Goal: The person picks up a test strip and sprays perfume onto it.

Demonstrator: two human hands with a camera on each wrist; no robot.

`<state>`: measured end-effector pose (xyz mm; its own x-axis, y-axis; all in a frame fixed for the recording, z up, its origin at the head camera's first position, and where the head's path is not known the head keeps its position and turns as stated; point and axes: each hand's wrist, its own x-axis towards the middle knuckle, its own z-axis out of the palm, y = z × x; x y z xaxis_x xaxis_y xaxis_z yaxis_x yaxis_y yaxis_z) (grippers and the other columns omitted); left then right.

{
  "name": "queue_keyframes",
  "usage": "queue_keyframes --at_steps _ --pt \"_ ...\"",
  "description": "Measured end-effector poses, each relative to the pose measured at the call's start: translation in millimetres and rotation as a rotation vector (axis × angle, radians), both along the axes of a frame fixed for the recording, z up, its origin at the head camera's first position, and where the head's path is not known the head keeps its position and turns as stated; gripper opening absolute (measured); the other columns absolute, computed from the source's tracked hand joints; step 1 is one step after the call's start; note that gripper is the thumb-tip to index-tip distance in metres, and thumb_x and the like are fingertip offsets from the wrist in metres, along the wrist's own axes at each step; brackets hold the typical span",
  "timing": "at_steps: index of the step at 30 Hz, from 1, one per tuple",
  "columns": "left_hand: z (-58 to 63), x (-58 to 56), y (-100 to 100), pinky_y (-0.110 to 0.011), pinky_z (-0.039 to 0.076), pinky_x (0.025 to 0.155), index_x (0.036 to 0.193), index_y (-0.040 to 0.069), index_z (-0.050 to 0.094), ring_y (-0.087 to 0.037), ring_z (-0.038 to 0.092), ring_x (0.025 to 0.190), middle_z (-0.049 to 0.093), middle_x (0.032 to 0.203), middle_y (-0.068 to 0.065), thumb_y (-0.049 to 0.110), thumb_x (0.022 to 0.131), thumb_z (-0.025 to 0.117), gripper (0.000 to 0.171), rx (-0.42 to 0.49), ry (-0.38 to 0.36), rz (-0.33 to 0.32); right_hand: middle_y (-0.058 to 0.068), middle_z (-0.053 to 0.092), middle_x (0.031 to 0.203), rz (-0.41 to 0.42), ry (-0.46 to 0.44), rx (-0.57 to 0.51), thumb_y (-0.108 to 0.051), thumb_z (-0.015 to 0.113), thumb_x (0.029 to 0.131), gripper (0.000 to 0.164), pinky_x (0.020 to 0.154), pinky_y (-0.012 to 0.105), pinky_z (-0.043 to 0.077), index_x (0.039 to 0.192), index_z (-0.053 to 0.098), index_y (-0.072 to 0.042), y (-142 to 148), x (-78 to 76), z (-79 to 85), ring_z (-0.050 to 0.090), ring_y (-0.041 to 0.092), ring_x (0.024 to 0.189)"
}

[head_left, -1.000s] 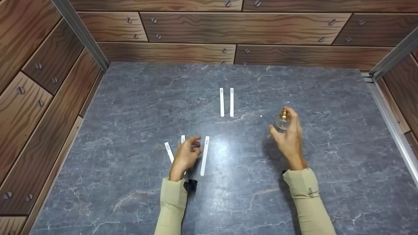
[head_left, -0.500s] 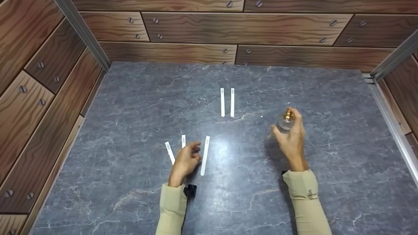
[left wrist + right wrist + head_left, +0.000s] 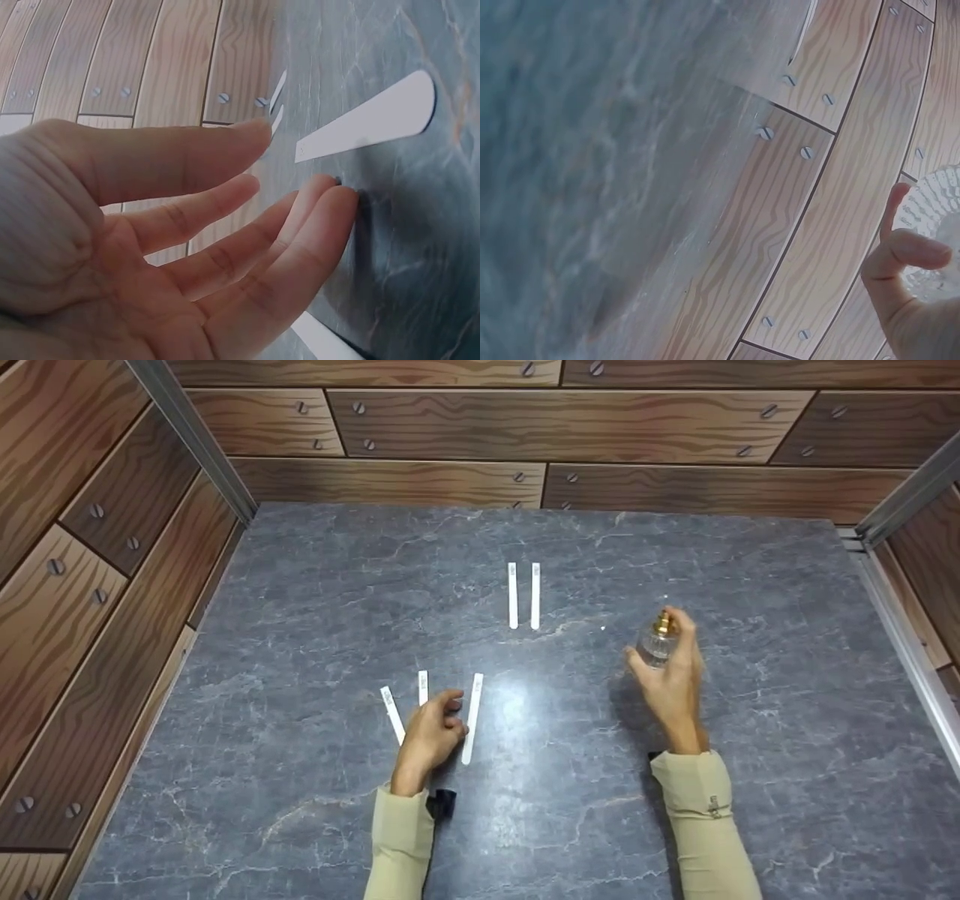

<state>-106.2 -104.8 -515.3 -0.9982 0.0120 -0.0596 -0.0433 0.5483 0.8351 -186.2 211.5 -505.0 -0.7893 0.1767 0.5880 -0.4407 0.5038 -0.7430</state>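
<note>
My right hand (image 3: 670, 679) grips a clear glass perfume bottle (image 3: 655, 649), a finger up at its gold spray top (image 3: 663, 622). The right wrist view catches the bottle's ribbed glass (image 3: 937, 202) at its edge, with curled fingers around it. My left hand (image 3: 430, 735) hovers low over several white paper strips, fingers loosely bent and nothing between them. It covers the lower part of the middle strip (image 3: 423, 686) and the end of the left strip (image 3: 391, 712). Just beside its fingertips is the right strip (image 3: 473, 720); whether they touch it I cannot tell.
Two more white strips (image 3: 513, 596) lie side by side farther back. Tiny white specks (image 3: 603, 628) dot the grey marbled tabletop (image 3: 322, 585) near the bottle. Wood-patterned panels (image 3: 570, 424) wall the back and sides.
My left hand has drawn back slightly towards me, uncovering more of the middle strip. The right hand and the perfume bottle have shifted a little to the right. The strips lie as before.
</note>
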Motion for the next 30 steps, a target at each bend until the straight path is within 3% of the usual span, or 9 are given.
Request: queue_keyframes --at_steps 7,11,17,22,30 --pt "-1.0 1.2 5 -0.034 0.057 0.075 0.126 -0.008 0.064 -0.025 0.069 0.085 0.069 0.114 -0.02 -0.016 0.074 0.075 0.054 -0.001 -0.023 0.039 0.029 0.058 0.125 0.001 0.004 -0.016 0.014 0.079 0.075 0.069 0.096 0.053 0.045 0.135 0.047 0.004 3 -0.1 -0.9 0.055 0.042 0.114" --pt "-3.9 2.0 9 -0.036 0.058 0.072 0.123 -0.008 0.065 -0.025 0.068 0.084 0.069 0.111 -0.019 -0.017 0.069 0.077 0.056 -0.03 -0.001 0.08 0.03 0.058 0.123 -0.008 0.015 -0.021 0.015 0.079 0.074 0.07 0.097 0.049 0.044 0.135 0.046 0.006 5 -0.2 0.4 0.055 0.042 0.112" --pt "-7.8 6.1 23 -0.044 0.058 0.075 0.115 -0.006 0.068 -0.031 0.068 0.084 0.069 0.103 -0.017 -0.017 0.061 0.079 0.056 -0.223 0.146 0.108 0.029 0.059 0.122 -0.019 0.009 -0.018 0.015 0.08 0.073 0.071 0.097 0.047 0.044 0.135 0.046 0.004 5 0.2 2.4 0.056 0.041 0.111" --pt "-9.2 11.2 33 -0.05 0.058 0.075 0.107 -0.006 0.07 -0.04 0.068 0.088 0.068 0.103 -0.019 -0.024 0.064 0.069 0.047 -0.349 0.266 0.135 0.029 0.059 0.123 -0.016 -0.014 -0.016 0.013 0.08 0.075 0.07 0.093 0.035 0.045 0.136 0.046 0.004 4 0.5 0.6 0.057 0.039 0.111" --pt "-9.7 12.9 35 -0.047 0.059 0.067 0.101 -0.007 0.07 -0.039 0.07 0.078 0.069 0.096 -0.018 -0.027 0.069 0.061 0.04 -0.33 0.31 0.143 0.032 0.056 0.127 -0.008 -0.051 -0.03 0.013 0.077 0.076 0.07 0.095 0.054 0.045 0.138 0.044 0.005 3 0.5 0.8 0.055 0.043 0.115"
